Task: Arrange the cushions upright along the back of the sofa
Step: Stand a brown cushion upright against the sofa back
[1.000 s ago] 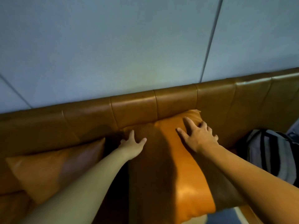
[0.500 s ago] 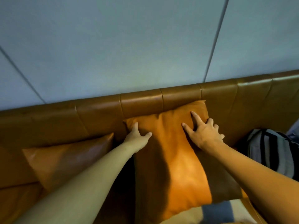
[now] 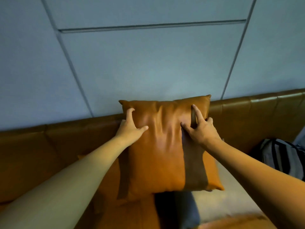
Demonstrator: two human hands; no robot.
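Note:
An orange leather cushion (image 3: 161, 154) is held up in front of the brown sofa backrest (image 3: 257, 116), its top edge rising above the backrest. My left hand (image 3: 130, 128) grips its upper left part, fingers on the side and thumb pressed into the front. My right hand (image 3: 198, 129) grips its upper right part, index finger stretched up along the face. The leather creases between both hands. A second orange cushion (image 3: 112, 184) shows partly behind my left forearm, mostly hidden.
A grey and black striped backpack (image 3: 283, 156) sits on the sofa at the right. A pale blue panelled wall (image 3: 148, 63) rises behind the backrest. A light seat surface (image 3: 234, 195) and something blue (image 3: 186, 210) lie below the cushion.
Both hands have lifted the orange cushion upward; its top edge now stands above the backrest. The view has tilted up and the left cushion has dropped behind my forearm.

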